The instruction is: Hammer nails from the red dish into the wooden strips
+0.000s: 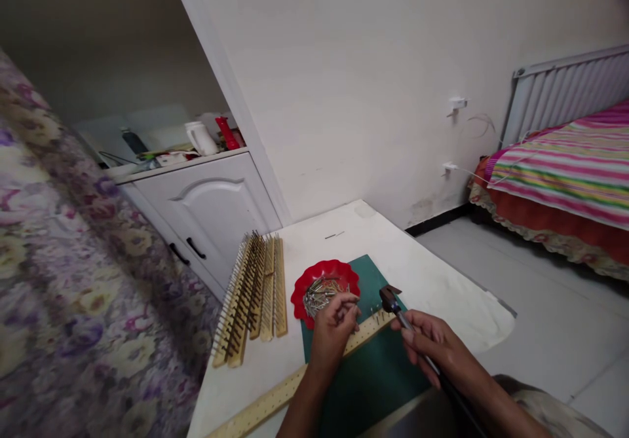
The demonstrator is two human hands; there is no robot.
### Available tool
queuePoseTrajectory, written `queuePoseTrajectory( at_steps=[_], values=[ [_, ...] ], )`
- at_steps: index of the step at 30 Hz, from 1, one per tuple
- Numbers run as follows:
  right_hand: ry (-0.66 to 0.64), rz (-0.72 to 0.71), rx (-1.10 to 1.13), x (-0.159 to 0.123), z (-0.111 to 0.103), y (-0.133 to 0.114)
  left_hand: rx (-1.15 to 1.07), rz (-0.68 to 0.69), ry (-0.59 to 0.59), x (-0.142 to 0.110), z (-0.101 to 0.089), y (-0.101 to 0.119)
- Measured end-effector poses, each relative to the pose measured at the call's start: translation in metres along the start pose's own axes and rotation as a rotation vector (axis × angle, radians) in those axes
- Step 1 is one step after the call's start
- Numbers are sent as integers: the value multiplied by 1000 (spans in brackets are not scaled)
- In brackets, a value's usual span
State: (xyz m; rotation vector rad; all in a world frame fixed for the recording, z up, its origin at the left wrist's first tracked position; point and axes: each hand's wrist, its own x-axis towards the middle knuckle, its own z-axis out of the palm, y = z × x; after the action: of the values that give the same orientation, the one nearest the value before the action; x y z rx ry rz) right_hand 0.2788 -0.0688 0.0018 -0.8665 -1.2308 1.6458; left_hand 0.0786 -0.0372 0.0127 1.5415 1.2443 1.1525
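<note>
My right hand [425, 343] is wrapped round the handle of a hammer [403, 320], whose dark head is raised near the right end of a pale wooden strip [275, 395]. The strip has rows of small holes and lies slantwise across a green mat [378, 385]. A few thin nails [377, 315] stand upright in its right end, beside the hammer head. My left hand [337, 323] is over the strip, at the near edge of a red scalloped bowl [301, 287] that holds many loose metal nails [317, 297]. Its fingers are pinched together; what is between them is too small to make out.
Several wooden strips studded with upright nails [250, 294] lie on the left of the white table [422, 281]. Two thin dark pieces [334, 235] lie near the back. A white cabinet [216, 209] and flowered curtain [98, 294] stand left, a bed [565, 169] right.
</note>
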Motion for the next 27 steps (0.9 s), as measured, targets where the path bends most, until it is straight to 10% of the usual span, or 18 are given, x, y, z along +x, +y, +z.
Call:
queuePoseTrajectory(
  at_steps=[27],
  values=[
    [-1,14,-11,-4,0,-5,242,23,183,-7,31,-45]
  ],
)
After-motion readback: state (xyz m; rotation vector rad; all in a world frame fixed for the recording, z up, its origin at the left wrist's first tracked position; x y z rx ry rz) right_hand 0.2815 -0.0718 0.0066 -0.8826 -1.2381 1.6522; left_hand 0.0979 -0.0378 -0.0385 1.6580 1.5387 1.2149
